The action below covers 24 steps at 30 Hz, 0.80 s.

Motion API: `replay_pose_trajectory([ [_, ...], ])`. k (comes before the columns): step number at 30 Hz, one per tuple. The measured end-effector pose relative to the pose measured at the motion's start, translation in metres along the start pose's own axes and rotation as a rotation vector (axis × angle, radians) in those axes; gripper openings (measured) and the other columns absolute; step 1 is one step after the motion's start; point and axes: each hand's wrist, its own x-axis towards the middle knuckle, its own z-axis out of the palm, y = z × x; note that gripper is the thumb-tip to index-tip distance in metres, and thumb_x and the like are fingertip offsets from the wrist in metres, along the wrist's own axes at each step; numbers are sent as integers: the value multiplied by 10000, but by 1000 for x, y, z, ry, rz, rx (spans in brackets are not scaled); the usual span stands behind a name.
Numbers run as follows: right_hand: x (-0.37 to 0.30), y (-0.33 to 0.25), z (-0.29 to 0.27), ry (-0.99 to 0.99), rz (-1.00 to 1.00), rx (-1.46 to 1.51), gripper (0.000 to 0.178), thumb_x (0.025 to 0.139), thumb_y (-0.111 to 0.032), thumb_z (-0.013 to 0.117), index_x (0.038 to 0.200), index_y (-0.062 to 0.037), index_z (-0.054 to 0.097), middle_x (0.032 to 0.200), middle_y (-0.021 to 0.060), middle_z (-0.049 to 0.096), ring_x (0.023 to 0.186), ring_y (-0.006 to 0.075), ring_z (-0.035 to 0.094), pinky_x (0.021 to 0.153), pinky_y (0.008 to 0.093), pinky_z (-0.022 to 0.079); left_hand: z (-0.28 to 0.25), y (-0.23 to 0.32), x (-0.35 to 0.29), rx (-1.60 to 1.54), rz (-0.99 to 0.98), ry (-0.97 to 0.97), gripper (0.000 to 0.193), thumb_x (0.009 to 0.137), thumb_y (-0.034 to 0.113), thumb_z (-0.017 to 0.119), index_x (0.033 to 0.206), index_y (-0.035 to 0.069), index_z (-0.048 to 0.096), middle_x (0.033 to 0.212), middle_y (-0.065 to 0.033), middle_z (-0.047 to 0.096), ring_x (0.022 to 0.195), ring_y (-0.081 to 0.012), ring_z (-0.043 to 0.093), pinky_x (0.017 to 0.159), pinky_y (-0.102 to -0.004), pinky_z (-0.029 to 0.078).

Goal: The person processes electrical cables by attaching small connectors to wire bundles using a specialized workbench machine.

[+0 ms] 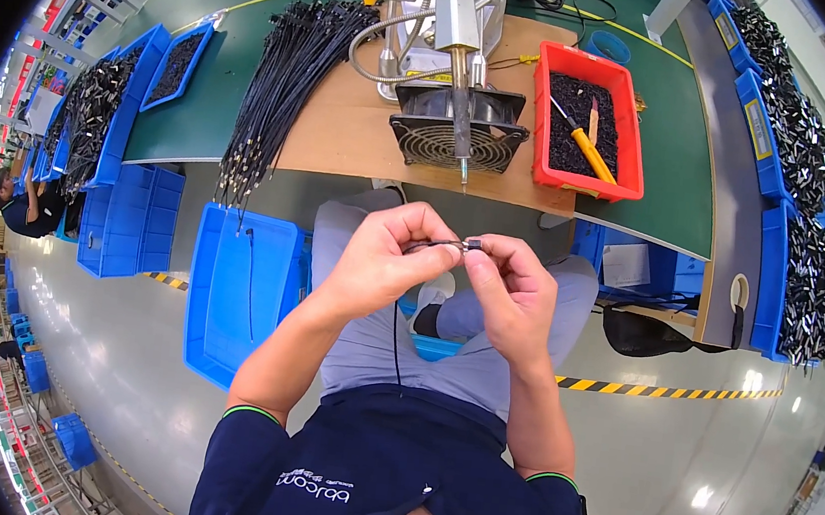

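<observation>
Thin, flexible black cable (pixel 396 334) held above the lap. The left hand (pixel 387 260) pinches it between thumb and forefinger; the right hand (pixel 515 286) likewise grasps a small dark end piece (pixel 474 245), fingertips nearly meeting. Beyond stands a square black fan with a circular grille (pixel 415 141) (left of a rectangular red plastic bin (pixel 586 186)).

The bare left forearm (pixel 286 360) and right forearm (pixel 537 411) slant upward and inward. The left hand (pixel 387 260) and right hand (pixel 512 293) nearly meet in front of the body, each thumb (pixel 432 262) and bent index finger (pixel 511 251) closed in a pinch.
</observation>
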Motion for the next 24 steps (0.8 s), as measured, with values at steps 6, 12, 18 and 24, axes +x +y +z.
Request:
replay_pose_trajectory([
  [6,-6,25,0,6,78,-125,125,1003,-49,760,1095,31,733,813,-47,643,690,6,474,602,208,401,-19,-41,-25,341,139,141,138,1034,144,737,1094,21,747,861,0,691,726,-78,588,633,-264,469],
  [12,-25,66,6,-125,185,-434,174,982,-95,773,1102,30,753,807,45,678,690,60,549,629,245,463,-57,-78,-66,924,99,295,162,1019,183,717,1014,26,757,952,-159,749,795,-345,720,698,-418,559],
  [18,-31,92,1,-88,302,-467,199,1025,-118,738,1166,18,765,790,-60,630,699,10,493,624,200,413,-172,-137,-140,1152,-55,829,184,1044,166,663,1121,34,765,1069,-189,768,918,-397,744,807,-467,591],
  [24,-18,92,14,-110,307,-512,198,1034,-129,723,1154,23,763,805,-22,664,705,35,521,634,225,444,-243,-109,-169,1278,121,1094,230,1064,143,643,1237,42,757,1134,-193,770,1018,-368,743,903,-438,587],
])
